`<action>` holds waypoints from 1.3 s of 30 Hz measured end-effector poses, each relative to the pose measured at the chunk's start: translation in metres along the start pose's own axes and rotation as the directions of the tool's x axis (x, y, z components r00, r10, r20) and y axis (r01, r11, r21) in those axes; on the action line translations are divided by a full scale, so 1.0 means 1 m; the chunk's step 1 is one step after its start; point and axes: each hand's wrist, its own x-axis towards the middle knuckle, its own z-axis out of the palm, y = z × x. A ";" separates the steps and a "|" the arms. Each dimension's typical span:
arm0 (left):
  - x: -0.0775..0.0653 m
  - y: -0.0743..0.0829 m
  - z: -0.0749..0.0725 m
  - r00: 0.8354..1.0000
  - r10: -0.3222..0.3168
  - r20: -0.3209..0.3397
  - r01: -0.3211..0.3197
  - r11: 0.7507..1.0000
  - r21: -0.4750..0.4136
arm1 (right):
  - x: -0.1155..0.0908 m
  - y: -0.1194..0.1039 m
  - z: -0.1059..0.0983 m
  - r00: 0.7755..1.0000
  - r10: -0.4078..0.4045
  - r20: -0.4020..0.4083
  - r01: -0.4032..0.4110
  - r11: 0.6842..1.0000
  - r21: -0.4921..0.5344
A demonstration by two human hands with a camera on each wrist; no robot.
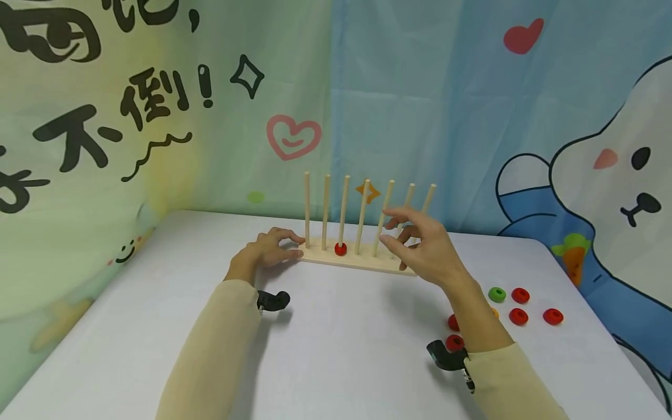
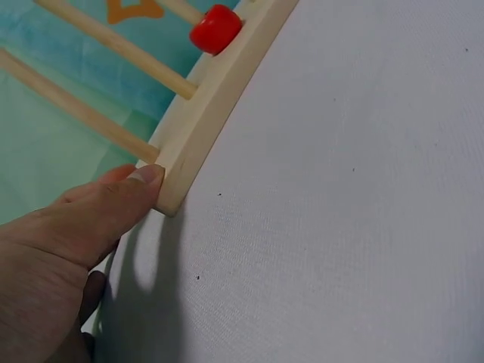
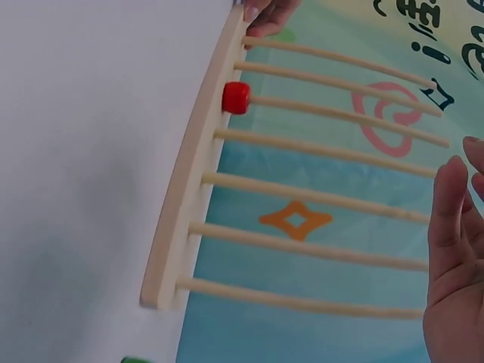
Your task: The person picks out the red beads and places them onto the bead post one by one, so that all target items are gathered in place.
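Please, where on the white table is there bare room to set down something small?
Free: the white table between the left sleeve and right sleeve, in front of the pegboard; also the patch left of the left sleeve. Crowded: around the right forearm, where loose beads lie, and at the pegboard's ends, by the left hand and right hand.

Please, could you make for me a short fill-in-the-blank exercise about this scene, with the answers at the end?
1. The wooden base carries ____ pegs.
2. Counting from the end that the left hand pinches, the red bead sits on peg number ____.
3. In the head view, the only fully visible loose bead that is not red is ____.

Answers: seven; three; green.
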 end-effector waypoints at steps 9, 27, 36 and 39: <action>-0.006 0.002 -0.003 1.000 0.014 0.012 -0.014 1.000 -0.001 | -0.016 0.000 -0.010 0.991 0.093 0.098 -0.085 0.993 -0.083; 0.003 -0.002 0.001 1.000 0.011 0.017 -0.011 1.000 -0.003 | -0.053 0.012 -0.043 0.975 0.169 0.143 -0.135 0.966 -0.223; 0.000 -0.001 -0.001 1.000 0.017 0.016 -0.017 1.000 -0.006 | -0.069 0.018 -0.057 0.929 0.316 0.193 -0.254 0.923 -0.290; -0.003 0.002 -0.001 1.000 0.016 0.001 -0.016 1.000 -0.016 | -0.074 0.020 -0.062 0.923 0.331 0.197 -0.261 0.914 -0.311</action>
